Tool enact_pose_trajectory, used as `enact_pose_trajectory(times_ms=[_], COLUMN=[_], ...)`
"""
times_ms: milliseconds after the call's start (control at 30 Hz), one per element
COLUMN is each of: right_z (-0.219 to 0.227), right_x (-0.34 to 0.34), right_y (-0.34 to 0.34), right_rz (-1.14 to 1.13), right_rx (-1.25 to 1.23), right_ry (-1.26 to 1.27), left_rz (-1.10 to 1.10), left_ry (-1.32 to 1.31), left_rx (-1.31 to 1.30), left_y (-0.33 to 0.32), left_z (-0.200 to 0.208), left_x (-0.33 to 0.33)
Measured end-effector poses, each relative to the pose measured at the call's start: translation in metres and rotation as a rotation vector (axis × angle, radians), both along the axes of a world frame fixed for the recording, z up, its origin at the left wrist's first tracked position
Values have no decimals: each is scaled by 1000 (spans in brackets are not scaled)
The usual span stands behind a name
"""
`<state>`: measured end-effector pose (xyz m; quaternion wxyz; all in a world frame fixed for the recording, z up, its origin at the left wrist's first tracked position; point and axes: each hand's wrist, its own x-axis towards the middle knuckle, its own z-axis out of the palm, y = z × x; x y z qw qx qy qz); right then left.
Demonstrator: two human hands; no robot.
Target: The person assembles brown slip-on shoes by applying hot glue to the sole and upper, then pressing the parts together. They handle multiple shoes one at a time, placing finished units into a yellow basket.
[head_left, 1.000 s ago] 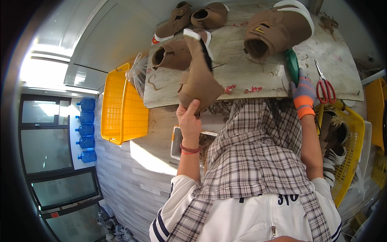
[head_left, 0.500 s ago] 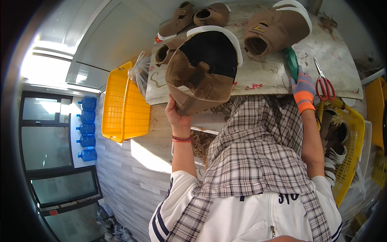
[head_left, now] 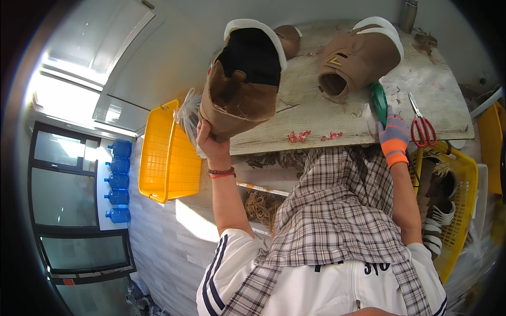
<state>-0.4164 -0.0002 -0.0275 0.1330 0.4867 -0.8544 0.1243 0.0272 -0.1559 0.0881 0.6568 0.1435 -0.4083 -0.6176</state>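
My bare left hand grips the lower edge of a brown shoe upper. The upper is tilted up over the left part of the table; its open underside shows black lining and a white rim at the far end. On my right hand is a purple and orange glove, with the fingers closed around the near end of a smooth green object whose kind I cannot make out. Just beyond it a second brown upper lies with a yellow mark and white rim. Red-handled scissors lie right of the glove.
Red and white scraps lie on the worn table. Another brown upper sits behind the held one. A yellow basket stands left, beside a plastic bag; a yellow basket with shoes stands right.
My left hand and the held upper have moved left, and the upper is higher in view. It covers most of the shoe pieces at the back left. My right hand still holds the green object.
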Motion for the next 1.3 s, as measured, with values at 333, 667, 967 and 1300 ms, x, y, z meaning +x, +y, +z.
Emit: enact_pose_trajectory(times_ms=[333,667,967,1300], right_z=[12,12,7,14], right_x=[6,7,6,5], right_y=[1,4,2,-1], right_rz=[-41,-9,4,-39], right_rx=[64,-33,-65,14], right_ry=[-38,-33,-8,-47], left_rz=[465,655,506,-208], left_ry=[-1416,-909,-1338,-595], left_rx=[-556,-891,-1074,-135], left_y=[-116,-94,-26,-47], left_z=[89,18,-76,-80], left_x=[-103,-209,-273,-235])
